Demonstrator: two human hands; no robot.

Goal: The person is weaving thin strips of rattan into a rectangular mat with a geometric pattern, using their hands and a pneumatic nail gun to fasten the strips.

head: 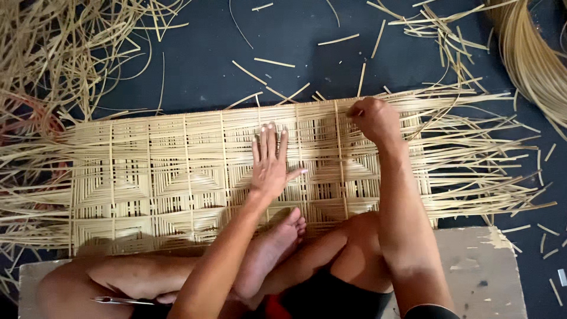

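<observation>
The left hand lies flat, fingers spread, on the woven mat on the floor. The right hand, at two o'clock from it, pinches closed on a strip. Too sharp a tug could snap the thin strip or loosen neighbouring weave.

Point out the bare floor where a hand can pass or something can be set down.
Freest is the dark floor beyond the woven mat, between the tangled strips far left and the loose strips far right; only scattered offcuts. Crowded: the mat, under left hand and right hand. The board has bare room.
</observation>
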